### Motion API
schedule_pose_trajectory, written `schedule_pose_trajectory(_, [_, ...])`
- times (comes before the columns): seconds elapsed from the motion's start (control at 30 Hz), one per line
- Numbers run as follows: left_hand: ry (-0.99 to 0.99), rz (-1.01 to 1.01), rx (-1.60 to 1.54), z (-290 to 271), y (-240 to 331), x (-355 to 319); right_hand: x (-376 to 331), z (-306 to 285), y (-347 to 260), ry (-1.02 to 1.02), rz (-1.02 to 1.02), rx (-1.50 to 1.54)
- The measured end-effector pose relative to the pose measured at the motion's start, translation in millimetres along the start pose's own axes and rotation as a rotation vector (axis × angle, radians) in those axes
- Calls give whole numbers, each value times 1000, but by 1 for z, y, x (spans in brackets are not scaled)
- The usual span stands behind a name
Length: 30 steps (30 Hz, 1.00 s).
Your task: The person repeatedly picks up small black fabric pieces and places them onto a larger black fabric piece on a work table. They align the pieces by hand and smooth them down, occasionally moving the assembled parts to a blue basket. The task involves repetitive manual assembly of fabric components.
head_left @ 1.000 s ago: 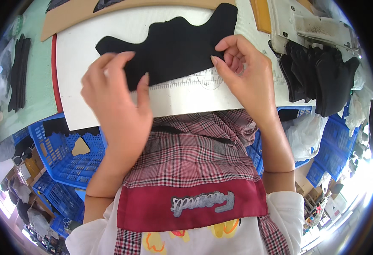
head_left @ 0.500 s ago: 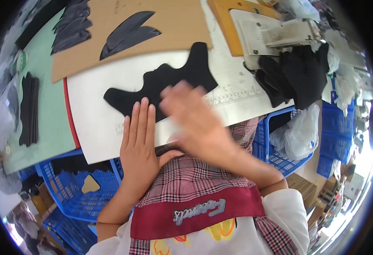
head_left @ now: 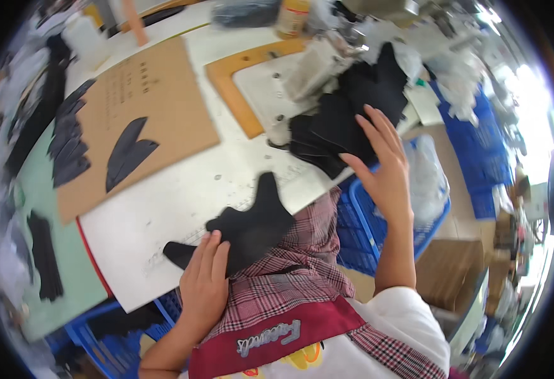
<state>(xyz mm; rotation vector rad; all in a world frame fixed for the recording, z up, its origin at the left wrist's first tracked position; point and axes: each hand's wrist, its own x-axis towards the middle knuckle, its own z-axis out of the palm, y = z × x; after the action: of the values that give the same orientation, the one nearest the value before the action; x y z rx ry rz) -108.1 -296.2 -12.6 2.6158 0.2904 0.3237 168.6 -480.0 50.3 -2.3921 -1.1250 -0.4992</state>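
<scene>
My left hand lies flat, fingers together, on a black wavy-edged fabric piece that rests on a white board at the table's near edge. My right hand is raised with fingers spread, empty, reaching toward a pile of black fabric pieces at the right of the table. It is just short of the pile's near edge.
A brown cardboard sheet carries dark cut pieces. A tan wooden frame and a sewing machine stand behind. Black strips lie on a green mat at left. Blue crates sit below the table edge.
My right hand left the black wavy piece and swung right and up toward the pile of black fabric. My left hand stayed pressed on the piece. The view turned right.
</scene>
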Motion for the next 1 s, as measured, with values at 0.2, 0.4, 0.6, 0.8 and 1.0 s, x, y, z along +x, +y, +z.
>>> schedule_pose_trajectory(0.2, [305, -595, -14, -119, -32, 4, -20, -3, 41, 66, 76, -19])
schedule_pose_trajectory(0.4, [988, -550, 634, -219, -160, -89, -12, 2, 25, 57, -166, -39])
schedule_pose_trajectory(0.6, [554, -576, 702, -172, -276, -163, -13, -15, -37, 255, -272, -205])
schedule_pose_trajectory(0.8, [645, -433, 594, -141, -206, -81, -50, 54, -150, -280, -553, 144])
schedule_pose_trajectory(1.0, [503, -312, 299, -76, -170, 19, -13, 111, -200, -293, -644, 332])
